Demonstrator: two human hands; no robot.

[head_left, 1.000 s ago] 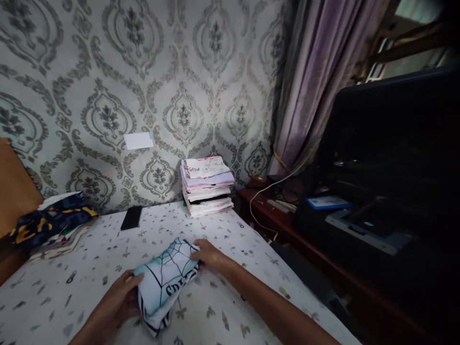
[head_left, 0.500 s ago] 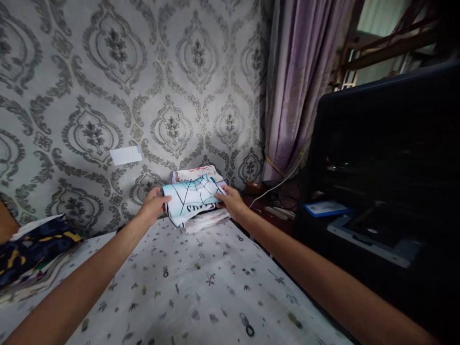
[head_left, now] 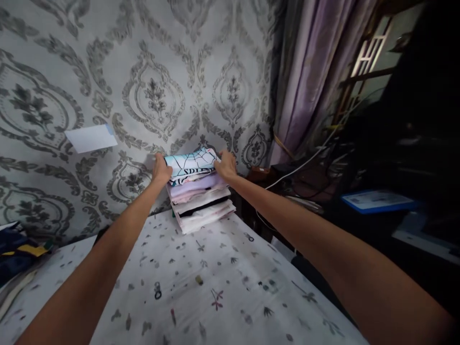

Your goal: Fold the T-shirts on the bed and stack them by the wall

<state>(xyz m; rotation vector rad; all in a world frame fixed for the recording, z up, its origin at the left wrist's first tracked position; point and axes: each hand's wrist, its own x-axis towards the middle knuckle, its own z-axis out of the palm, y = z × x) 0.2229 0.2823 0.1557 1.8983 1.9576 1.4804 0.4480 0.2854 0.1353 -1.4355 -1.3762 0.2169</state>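
Near the middle of the frame, a folded white and pale-blue cloth garment printed with a black spider web and dark lettering lies on top of a stack of folded white, lilac, pink and black fabric garments. The left hand is at the garment's left end, its thumb over the top and the fingers mostly hidden behind, pinching that edge. The right hand is at the opposite end, thumb and fingers closing on the corner. The stack stands on a white sheet printed with small grey leaves and figures, against a grey wall with a dark damask pattern. A white paper rectangle with a blue corner is on the wall at the left of the frame. At the far left edge, dark navy cloth with yellow patches lies on lighter folded fabric. A purple curtain hangs at the upper right, and a flat blue-edged object lies at the right, in shadow.
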